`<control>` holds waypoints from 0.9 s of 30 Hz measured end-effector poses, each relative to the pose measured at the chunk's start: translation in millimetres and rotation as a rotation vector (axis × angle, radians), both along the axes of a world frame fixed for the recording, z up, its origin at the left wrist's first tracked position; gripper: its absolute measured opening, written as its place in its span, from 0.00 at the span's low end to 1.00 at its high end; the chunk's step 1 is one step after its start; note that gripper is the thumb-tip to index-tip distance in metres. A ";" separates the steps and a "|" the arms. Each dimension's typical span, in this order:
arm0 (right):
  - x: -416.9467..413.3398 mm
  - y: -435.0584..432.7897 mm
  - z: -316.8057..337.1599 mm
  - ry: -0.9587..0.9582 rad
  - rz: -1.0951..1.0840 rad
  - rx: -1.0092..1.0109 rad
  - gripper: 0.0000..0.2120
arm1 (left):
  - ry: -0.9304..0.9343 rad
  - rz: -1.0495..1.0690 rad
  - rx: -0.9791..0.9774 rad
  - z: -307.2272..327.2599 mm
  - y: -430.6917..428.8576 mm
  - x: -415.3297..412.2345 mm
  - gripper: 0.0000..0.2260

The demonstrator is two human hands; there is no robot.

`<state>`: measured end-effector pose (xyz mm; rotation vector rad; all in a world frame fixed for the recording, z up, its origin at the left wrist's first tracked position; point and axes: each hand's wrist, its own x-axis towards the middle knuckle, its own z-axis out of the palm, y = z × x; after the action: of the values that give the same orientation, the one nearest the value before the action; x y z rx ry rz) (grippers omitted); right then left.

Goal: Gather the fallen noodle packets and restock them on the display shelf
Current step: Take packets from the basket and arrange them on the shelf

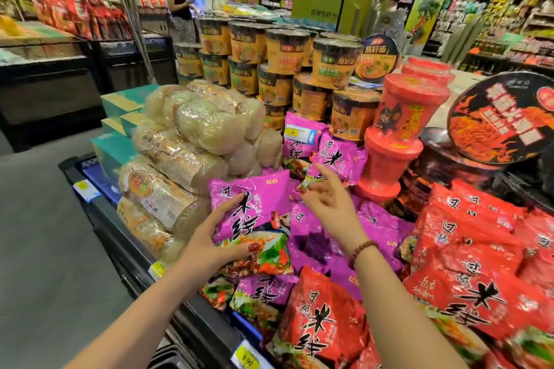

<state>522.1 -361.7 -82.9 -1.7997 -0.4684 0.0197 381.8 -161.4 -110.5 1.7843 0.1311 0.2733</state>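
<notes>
- Though well along by the look of the heap, counts as unfinished. Head view: left hand (221, 237) clenched round a purple noodle packet (254, 216), thumb on its lower front, fingers along its left edge, raised just over the purple pile (377, 228) near centre frame.
- Right hand (328, 205) slack, fingers spread, grasping nothing. Hovers at 2 o'clock of the held packet, fingertips close to an upright purple packet (340, 159); touching or apart, cannot tell.
- Done, judging from the lie of things: many purple packets already up on the display shelf (126, 237), with red packets (467, 281) heaped at 4 o'clock of them.
- Left to do, judging likewise: setting down the held packet and squaring the pile, now jumbled, with several packets slanted or overlapping at 6 o'clock.
- Floor (45, 249) at 8 o'clock: no packets in the visible stretch; more beyond the frame, impossible to say.
- Neighbours of the held packet: clear-wrapped noodle bundles (186, 141) at 10 o'clock, orange cups (284, 51) at 12 o'clock, red cups (404, 111) at 2 o'clock.
- Hidden: shelf deck buried under goods; part of the pile screened by the right wrist.
- Cut off: red packets at the 4 o'clock corner and both forearms at the lower edge.
- Hard to read: price tag (247, 358) at 6 o'clock, and blurred aisles at 12 o'clock.
</notes>
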 end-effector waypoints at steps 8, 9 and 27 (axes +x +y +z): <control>-46.1 -34.4 -1.5 0.026 0.325 -0.180 0.39 | -0.067 -0.217 0.015 6.7 -35.3 28.8 0.36; -43.8 -42.3 -1.5 0.043 0.295 -0.161 0.39 | -0.076 -0.242 0.024 7.2 -41.6 31.7 0.36; 30.2 -110.3 -19.7 -0.018 -0.455 -0.349 0.39 | -0.011 -0.092 0.538 -76.6 -49.1 46.9 0.20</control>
<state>552.3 -472.0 -102.7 -2.2162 -0.0578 -0.2440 428.7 -210.4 -187.1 2.3140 -0.0387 0.2682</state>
